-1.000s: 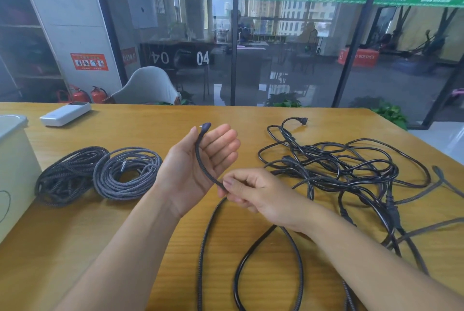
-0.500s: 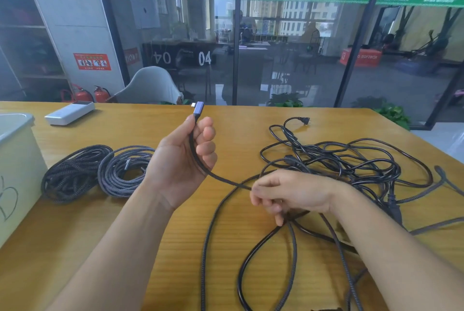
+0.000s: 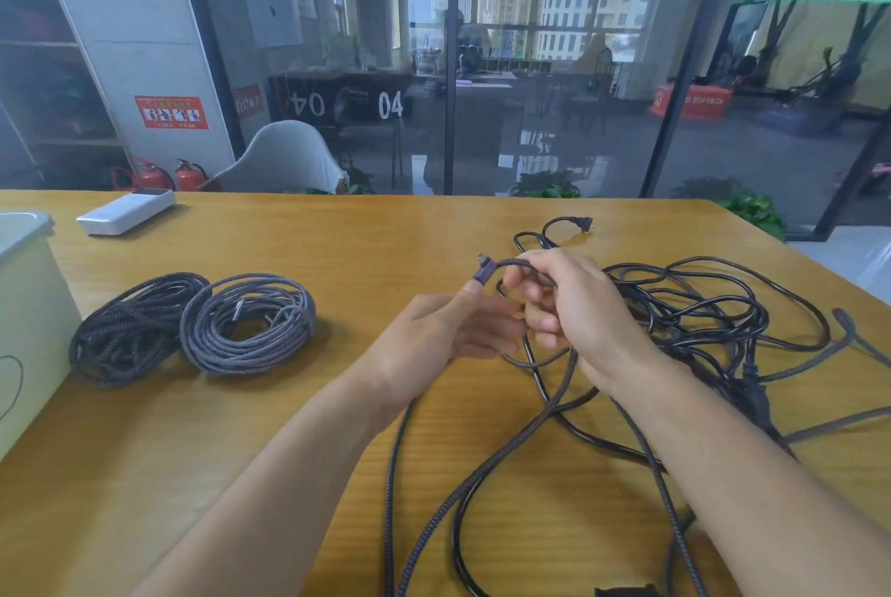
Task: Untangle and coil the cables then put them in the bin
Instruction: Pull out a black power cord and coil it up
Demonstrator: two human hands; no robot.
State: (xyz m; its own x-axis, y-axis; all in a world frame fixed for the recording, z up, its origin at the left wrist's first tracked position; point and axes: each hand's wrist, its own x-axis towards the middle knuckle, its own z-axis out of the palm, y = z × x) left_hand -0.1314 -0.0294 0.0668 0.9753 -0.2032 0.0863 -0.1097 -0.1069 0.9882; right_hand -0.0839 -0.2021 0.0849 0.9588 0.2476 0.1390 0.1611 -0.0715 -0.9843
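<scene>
My left hand point(image 3: 443, 336) holds the plug end of a grey braided cable point(image 3: 487, 267) between thumb and fingers above the table's middle. My right hand point(image 3: 573, 307) grips the same braided cable just right of the plug, bending it into a small loop. The cable's length point(image 3: 434, 519) trails down toward me over the wood. A tangle of black cables point(image 3: 713, 312) lies to the right, partly behind my right hand. Two coiled braided cables lie at the left, one dark point(image 3: 125, 331) and one grey point(image 3: 248, 321). The pale bin point(image 3: 29, 321) stands at the far left edge.
A white flat device point(image 3: 126, 211) lies at the back left of the wooden table point(image 3: 337, 249). A black plug point(image 3: 586, 224) sticks out of the tangle at the back. A glass wall and a grey chair point(image 3: 284, 160) stand beyond the table.
My right hand has come up from the table to the plug end beside my left hand, carrying the cable with it. My left hand has lowered and moved right.
</scene>
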